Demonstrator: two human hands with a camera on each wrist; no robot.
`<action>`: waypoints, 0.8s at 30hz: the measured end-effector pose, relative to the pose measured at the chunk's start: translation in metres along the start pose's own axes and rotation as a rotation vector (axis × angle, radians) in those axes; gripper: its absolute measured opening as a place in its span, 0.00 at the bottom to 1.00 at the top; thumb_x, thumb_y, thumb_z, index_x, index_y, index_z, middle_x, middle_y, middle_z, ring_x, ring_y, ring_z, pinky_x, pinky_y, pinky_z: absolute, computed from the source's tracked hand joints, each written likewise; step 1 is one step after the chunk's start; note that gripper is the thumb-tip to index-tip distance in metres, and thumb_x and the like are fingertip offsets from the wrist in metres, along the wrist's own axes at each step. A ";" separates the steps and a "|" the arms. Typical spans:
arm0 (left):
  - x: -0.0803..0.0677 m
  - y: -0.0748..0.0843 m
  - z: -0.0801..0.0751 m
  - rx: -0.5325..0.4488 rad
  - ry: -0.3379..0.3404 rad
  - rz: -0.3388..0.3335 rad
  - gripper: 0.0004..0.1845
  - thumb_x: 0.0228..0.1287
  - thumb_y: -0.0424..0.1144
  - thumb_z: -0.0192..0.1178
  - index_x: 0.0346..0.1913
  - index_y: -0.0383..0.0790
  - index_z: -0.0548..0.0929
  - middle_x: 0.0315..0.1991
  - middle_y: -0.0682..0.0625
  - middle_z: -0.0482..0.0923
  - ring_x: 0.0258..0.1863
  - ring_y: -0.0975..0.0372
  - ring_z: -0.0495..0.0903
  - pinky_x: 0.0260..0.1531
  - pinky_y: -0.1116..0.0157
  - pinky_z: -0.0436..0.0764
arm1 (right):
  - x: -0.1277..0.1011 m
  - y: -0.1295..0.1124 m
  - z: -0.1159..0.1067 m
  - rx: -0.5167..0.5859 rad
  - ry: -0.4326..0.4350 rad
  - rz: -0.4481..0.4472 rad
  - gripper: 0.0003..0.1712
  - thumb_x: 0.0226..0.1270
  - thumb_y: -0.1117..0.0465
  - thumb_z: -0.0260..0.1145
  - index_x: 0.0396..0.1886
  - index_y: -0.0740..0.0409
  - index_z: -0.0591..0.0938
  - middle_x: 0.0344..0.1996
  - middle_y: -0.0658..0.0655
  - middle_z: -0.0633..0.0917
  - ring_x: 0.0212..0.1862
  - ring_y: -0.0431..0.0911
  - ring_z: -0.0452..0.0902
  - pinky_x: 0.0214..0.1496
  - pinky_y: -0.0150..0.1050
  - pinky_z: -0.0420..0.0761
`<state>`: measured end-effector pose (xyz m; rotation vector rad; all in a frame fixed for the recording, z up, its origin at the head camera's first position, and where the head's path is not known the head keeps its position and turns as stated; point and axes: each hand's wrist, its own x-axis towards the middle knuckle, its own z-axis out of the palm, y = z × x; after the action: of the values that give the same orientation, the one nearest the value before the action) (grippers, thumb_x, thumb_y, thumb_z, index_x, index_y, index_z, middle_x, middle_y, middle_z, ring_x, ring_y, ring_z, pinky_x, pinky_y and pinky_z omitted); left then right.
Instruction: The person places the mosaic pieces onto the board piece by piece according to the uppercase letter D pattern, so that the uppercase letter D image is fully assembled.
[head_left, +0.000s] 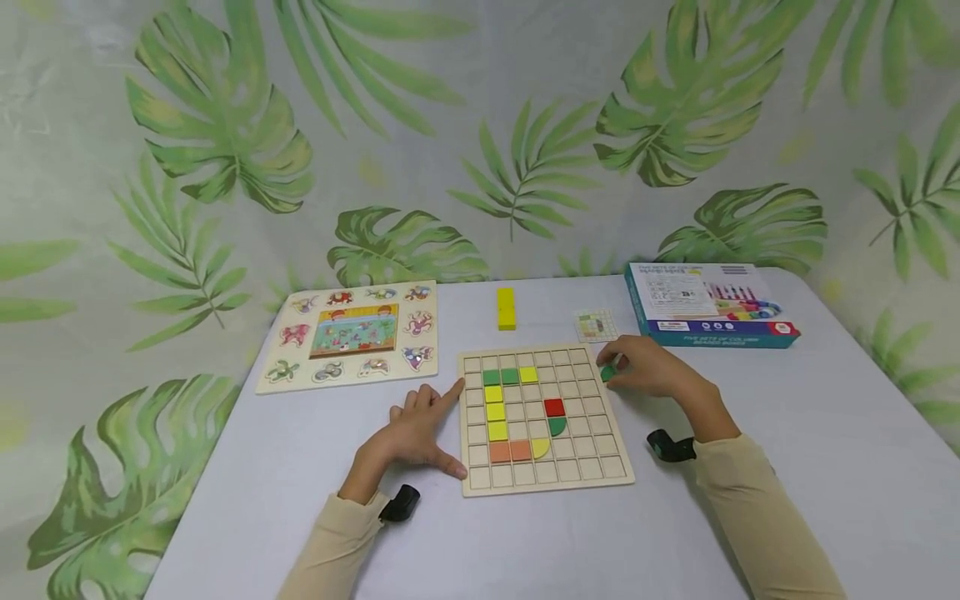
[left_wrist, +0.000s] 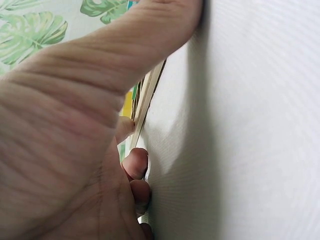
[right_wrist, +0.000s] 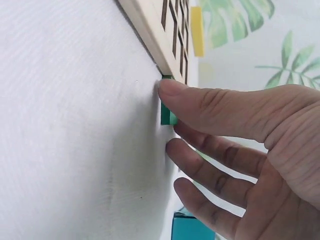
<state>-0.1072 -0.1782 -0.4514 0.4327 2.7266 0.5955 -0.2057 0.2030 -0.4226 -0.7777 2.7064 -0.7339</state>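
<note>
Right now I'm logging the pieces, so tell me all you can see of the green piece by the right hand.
The green piece is a small, flat, dark green block, likely painted wood. It lies on the white table just off the grid board's right edge. The right hand pinches it between thumb and fingers, hiding most of its outline, so its exact shape is unclear.

From head height we look forward and down over the grid board (head_left: 545,419) on the counter (head_left: 787,467). Our left wrist view sits very close behind the left hand (left_wrist: 65,150) at the board's edge; our right wrist view looks along the board's opposite edge (right_wrist: 150,30).
</note>
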 end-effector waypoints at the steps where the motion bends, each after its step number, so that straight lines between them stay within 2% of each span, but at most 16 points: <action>1: 0.000 0.000 0.000 0.005 0.000 0.000 0.73 0.30 0.62 0.83 0.81 0.52 0.50 0.44 0.50 0.59 0.43 0.57 0.56 0.36 0.60 0.53 | 0.000 0.000 0.000 -0.002 0.004 -0.007 0.17 0.60 0.66 0.73 0.48 0.66 0.84 0.44 0.62 0.85 0.45 0.55 0.80 0.49 0.51 0.79; 9: -0.003 0.001 0.001 -0.004 0.020 0.024 0.73 0.31 0.61 0.83 0.81 0.48 0.51 0.43 0.49 0.58 0.41 0.57 0.55 0.35 0.60 0.52 | 0.001 0.005 0.003 -0.047 0.019 -0.050 0.12 0.60 0.66 0.73 0.44 0.64 0.86 0.38 0.59 0.86 0.38 0.49 0.80 0.43 0.45 0.79; 16: -0.003 -0.001 0.003 -0.001 0.013 0.024 0.73 0.30 0.63 0.82 0.81 0.49 0.50 0.43 0.49 0.58 0.41 0.56 0.56 0.35 0.59 0.53 | -0.001 0.006 0.002 -0.124 0.036 -0.061 0.08 0.63 0.65 0.70 0.41 0.61 0.87 0.29 0.54 0.82 0.31 0.43 0.72 0.37 0.41 0.73; 24: -0.004 0.000 0.002 0.012 0.029 0.046 0.73 0.31 0.63 0.82 0.81 0.47 0.51 0.42 0.50 0.57 0.41 0.56 0.56 0.34 0.60 0.52 | -0.002 0.005 -0.003 -0.101 -0.009 -0.033 0.04 0.64 0.64 0.70 0.36 0.60 0.87 0.24 0.51 0.78 0.29 0.42 0.68 0.34 0.38 0.70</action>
<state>-0.1032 -0.1787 -0.4522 0.4946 2.7557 0.6019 -0.2073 0.2094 -0.4226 -0.8488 2.7459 -0.6035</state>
